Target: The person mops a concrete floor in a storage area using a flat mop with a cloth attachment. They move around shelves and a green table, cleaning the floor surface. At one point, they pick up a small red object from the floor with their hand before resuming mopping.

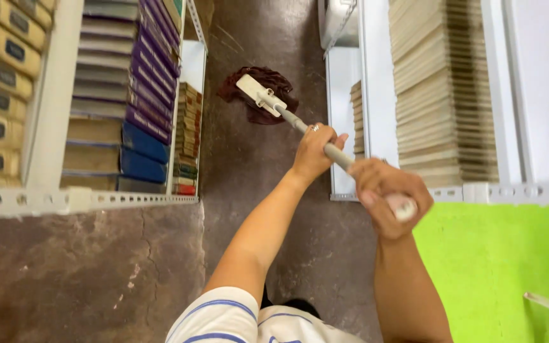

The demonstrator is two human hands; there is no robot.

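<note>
Between the two shelf rows, you hold a mop (300,124) by its grey handle. Your left hand (313,152) is wrapped tight round the middle of the handle; your right hand (386,197) is clenched over its top end, nearer you. Its dark red head (268,95) lies on the floor (249,184), just beside the right shelf (376,95) of pale books. Blue books (150,82) fill the left shelf (84,202).

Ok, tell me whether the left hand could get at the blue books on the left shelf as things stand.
Probably not at once. The left hand is wrapped round the mop handle, as is the right hand. The blue books stand unblocked at the shelf's aisle edge, so letting go and reaching across looks feasible.
</note>
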